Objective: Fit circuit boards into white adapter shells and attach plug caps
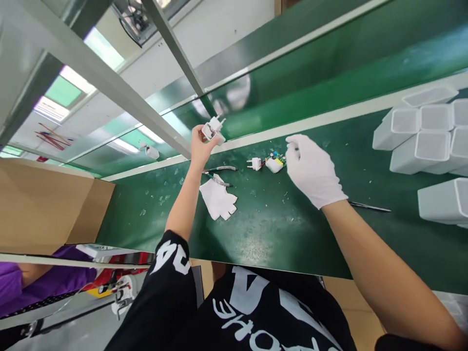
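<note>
My left hand [199,148] is bare and raised over the far side of the green bench. It grips an open white plastic charger housing [216,136] with a two-pin plug piece [215,123] at its top. In a white glove, my right hand [312,170] hovers at the bench with its fingers curled closed; whether anything is in them is hidden. Just left of its fingertips lies a circuit board [275,162] with a white plug [255,164] beside it. Green-handled pliers [221,169] rest below my left hand, partly over a loose white glove [218,199].
White square plastic cases [420,146] are stacked at the right, with another case [442,200] nearer. Tweezers [371,206] lie beside my right wrist. A cardboard box [40,204] stands at the left. A metal post [109,83] slants across the upper left. A person's purple sleeve [47,278] shows lower left.
</note>
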Motion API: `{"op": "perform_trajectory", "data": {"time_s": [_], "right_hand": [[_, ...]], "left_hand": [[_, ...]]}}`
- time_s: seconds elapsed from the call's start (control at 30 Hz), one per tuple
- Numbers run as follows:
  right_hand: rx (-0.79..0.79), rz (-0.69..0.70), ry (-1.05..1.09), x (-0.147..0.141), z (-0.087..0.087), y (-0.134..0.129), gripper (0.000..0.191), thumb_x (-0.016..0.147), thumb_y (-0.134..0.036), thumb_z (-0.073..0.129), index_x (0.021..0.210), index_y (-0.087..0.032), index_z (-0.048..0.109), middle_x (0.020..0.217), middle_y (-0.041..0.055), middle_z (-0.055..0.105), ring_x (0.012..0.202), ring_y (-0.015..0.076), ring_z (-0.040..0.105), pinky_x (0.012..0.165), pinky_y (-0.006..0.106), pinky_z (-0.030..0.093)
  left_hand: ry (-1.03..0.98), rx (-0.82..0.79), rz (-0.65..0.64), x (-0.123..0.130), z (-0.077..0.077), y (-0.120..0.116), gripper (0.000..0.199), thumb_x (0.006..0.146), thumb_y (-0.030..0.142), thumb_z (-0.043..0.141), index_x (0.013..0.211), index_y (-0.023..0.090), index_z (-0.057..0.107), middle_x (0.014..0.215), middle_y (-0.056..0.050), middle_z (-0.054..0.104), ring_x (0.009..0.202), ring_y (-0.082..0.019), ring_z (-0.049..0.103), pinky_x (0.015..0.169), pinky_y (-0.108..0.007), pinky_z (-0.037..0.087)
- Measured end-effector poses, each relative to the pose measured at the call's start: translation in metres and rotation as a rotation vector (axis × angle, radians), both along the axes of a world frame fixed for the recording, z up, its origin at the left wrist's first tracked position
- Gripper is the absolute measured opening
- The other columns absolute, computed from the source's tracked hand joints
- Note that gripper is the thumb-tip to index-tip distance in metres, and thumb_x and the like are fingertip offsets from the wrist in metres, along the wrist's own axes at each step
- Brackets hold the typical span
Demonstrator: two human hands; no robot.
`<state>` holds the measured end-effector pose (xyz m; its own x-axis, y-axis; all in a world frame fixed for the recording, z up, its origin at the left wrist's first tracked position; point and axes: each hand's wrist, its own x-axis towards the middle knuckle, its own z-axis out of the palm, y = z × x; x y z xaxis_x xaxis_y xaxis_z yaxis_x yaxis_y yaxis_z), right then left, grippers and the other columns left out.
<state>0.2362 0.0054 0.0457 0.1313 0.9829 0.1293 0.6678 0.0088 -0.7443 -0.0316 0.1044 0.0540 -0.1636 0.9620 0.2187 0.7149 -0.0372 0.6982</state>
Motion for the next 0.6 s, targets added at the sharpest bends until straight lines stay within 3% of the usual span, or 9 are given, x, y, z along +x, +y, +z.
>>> {"op": "perform_trajectory", "data": {"time_s": [0.07, 0.17, 0.23, 0.3, 0.37, 0.43, 0.5, 0.6], "right_hand": [[-0.039, 0.070, -0.174, -0.001, -0.005, 0.001, 0.047, 0.093, -0.035, 0.045, 0.137, -0.018, 0.053, 0.128, 0.0176, 0.065, 0.108, 0.0339, 0.061, 0.086, 0.045, 0.048], [-0.012, 0.256, -0.365, -0.008, -0.012, 0.001, 0.053, 0.096, -0.039, 0.042, 0.144, -0.017, 0.046, 0.147, 0.0181, 0.053, 0.130, 0.0356, 0.051, 0.094, 0.048, 0.050], [-0.037, 0.328, -0.465, -0.012, -0.017, 0.002, 0.052, 0.095, -0.047, 0.044, 0.138, -0.018, 0.050, 0.137, 0.0184, 0.059, 0.119, 0.0364, 0.058, 0.089, 0.049, 0.052], [-0.075, 0.302, -0.562, -0.014, -0.022, 0.005, 0.046, 0.096, -0.050, 0.042, 0.125, -0.019, 0.059, 0.117, 0.0188, 0.066, 0.104, 0.0378, 0.063, 0.081, 0.050, 0.053], [-0.071, 0.307, -0.602, -0.013, -0.028, 0.012, 0.047, 0.098, -0.044, 0.035, 0.121, -0.014, 0.062, 0.110, 0.0246, 0.066, 0.105, 0.0438, 0.062, 0.077, 0.054, 0.052], [-0.106, 0.329, -0.592, -0.009, -0.036, 0.019, 0.049, 0.096, -0.049, 0.037, 0.117, -0.016, 0.066, 0.112, 0.0269, 0.065, 0.105, 0.0461, 0.063, 0.075, 0.055, 0.052], [-0.130, 0.422, -0.527, -0.001, -0.043, 0.025, 0.042, 0.095, -0.045, 0.039, 0.117, -0.025, 0.068, 0.123, 0.0224, 0.066, 0.110, 0.0447, 0.063, 0.079, 0.056, 0.051], [-0.095, 0.606, -0.326, 0.012, -0.043, 0.024, 0.042, 0.092, -0.027, 0.041, 0.126, -0.025, 0.065, 0.133, 0.0151, 0.066, 0.125, 0.0353, 0.060, 0.100, 0.049, 0.049]], "left_hand": [[0.001, -0.003, 0.071, 0.003, -0.005, 0.028, 0.044, 0.081, 0.012, 0.070, 0.120, 0.013, 0.048, 0.119, -0.013, 0.062, 0.106, -0.020, 0.061, 0.096, -0.032, 0.048], [0.034, -0.021, 0.158, 0.010, -0.008, 0.034, 0.037, 0.081, 0.010, 0.069, 0.114, 0.008, 0.053, 0.115, -0.018, 0.063, 0.107, -0.025, 0.061, 0.099, -0.041, 0.048], [0.077, -0.017, 0.214, 0.013, -0.007, 0.023, 0.042, 0.080, 0.015, 0.072, 0.118, 0.010, 0.054, 0.121, -0.017, 0.062, 0.115, -0.028, 0.060, 0.102, -0.045, 0.047], [0.135, -0.008, 0.265, 0.014, -0.006, 0.009, 0.056, 0.078, 0.017, 0.075, 0.128, 0.010, 0.051, 0.134, -0.021, 0.057, 0.129, -0.033, 0.053, 0.108, -0.047, 0.044], [0.198, -0.005, 0.298, 0.011, -0.004, -0.002, 0.065, 0.080, 0.024, 0.075, 0.138, 0.014, 0.046, 0.143, -0.020, 0.052, 0.137, -0.034, 0.046, 0.112, -0.047, 0.042], [0.255, -0.003, 0.300, 0.007, -0.002, -0.014, 0.067, 0.083, 0.031, 0.072, 0.143, 0.020, 0.043, 0.146, -0.014, 0.052, 0.138, -0.031, 0.046, 0.114, -0.045, 0.042], [0.298, -0.002, 0.282, 0.004, 0.001, -0.028, 0.064, 0.086, 0.037, 0.068, 0.144, 0.025, 0.043, 0.145, -0.011, 0.054, 0.137, -0.030, 0.047, 0.114, -0.045, 0.042], [0.330, 0.012, 0.225, 0.004, 0.008, -0.050, 0.059, 0.088, 0.039, 0.064, 0.142, 0.025, 0.044, 0.143, -0.011, 0.056, 0.135, -0.030, 0.048, 0.111, -0.048, 0.044]]}}
